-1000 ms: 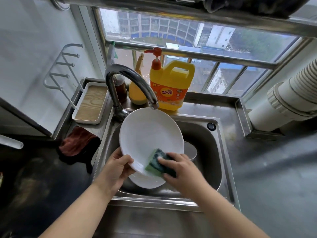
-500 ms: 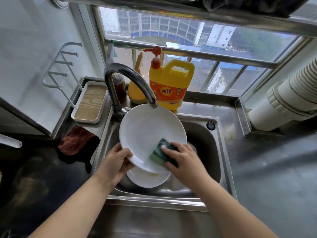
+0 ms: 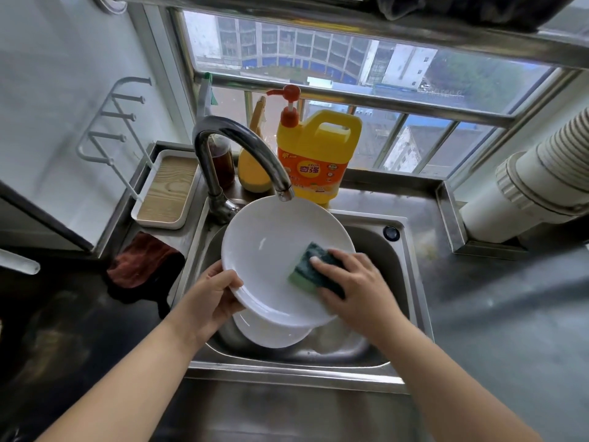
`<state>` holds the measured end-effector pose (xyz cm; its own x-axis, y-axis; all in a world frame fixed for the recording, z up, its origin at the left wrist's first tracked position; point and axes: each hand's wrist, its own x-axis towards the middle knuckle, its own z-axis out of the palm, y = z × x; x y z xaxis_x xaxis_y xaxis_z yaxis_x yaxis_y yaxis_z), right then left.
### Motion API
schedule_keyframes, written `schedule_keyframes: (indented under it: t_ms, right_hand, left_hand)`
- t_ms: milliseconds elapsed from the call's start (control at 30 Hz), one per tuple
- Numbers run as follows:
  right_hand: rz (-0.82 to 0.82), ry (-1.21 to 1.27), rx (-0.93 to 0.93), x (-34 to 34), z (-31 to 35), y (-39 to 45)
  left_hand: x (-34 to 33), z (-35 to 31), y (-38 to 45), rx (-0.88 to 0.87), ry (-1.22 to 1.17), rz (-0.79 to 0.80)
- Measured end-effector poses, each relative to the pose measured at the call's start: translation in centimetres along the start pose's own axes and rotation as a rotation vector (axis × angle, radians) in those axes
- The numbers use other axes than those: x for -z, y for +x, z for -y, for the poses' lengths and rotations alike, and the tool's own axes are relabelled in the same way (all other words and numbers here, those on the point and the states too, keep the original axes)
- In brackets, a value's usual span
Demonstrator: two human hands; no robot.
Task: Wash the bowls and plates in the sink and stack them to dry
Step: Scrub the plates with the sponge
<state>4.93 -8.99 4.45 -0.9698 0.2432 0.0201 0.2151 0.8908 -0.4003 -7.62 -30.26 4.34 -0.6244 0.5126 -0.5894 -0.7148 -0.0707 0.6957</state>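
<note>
Scrubbing step, early in the task by the look of it

- white plate [image 3: 274,250]: held tilted over the steel sink [image 3: 411,282], far rim up just under the tap spout [image 3: 283,194], near rim low toward the body, face turned up and to the right
- left hand [image 3: 210,298]: curled round the plate's lower-left rim, thumb on the face, fingers hidden behind it
- right hand [image 3: 357,288]: fingers curled over a green and dark scrubbing sponge [image 3: 314,271], pressing it on the plate's right side, near the rim
- 2nd white plate [image 3: 271,333]: lying in the basin directly below the held one, partly covered by it; more dishware beside it, too hidden to name
- no water visible from the spout

Relation that matters: unscrubbed face spreading up and left from the sponge, toward the tap; right hand nearer to it, left hand only steadying. Likely next: sweeping the sponge leftward across the face against the left hand's grip

Risk, as a judgement: wet rim slipping from a 1-handed hold, dropping onto the plate underneath

Around: yellow detergent jug [image 3: 315,157] with red pump behind the tap, wood-bottomed tray [image 3: 165,189] at left, reddish cloth [image 3: 143,260] beside the sink
</note>
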Motion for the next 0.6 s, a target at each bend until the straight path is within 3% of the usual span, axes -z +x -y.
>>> schedule_keyframes:
  t_ms: [100, 233, 300, 433, 600]
  right_hand:
    - [0.081, 0.067, -0.142, 1.2, -1.0, 0.3]
    - [0.092, 0.695, -0.279, 2.5, 0.2, 0.3]
    - [0.072, 0.885, -0.315, 2.4, 0.2, 0.1]
    - [-0.080, 1.094, -0.429, 1.3, 0.9, -0.5]
    - [-0.286, 1.295, -0.627, -0.6, 3.0, -0.6]
  left_hand:
    - [0.2, -0.3, 0.1, 0.029, -0.009, -0.002]
    - [0.3, -1.7, 0.3, 0.025, -0.014, -0.049]
    - [0.4, -2.3, 0.5, 0.025, -0.022, -0.042]
    - [-0.7, -2.1, 0.5, -0.020, -0.128, 0.029]
    - [-3.0, 1.1, -1.0, -0.025, -0.324, 0.229]
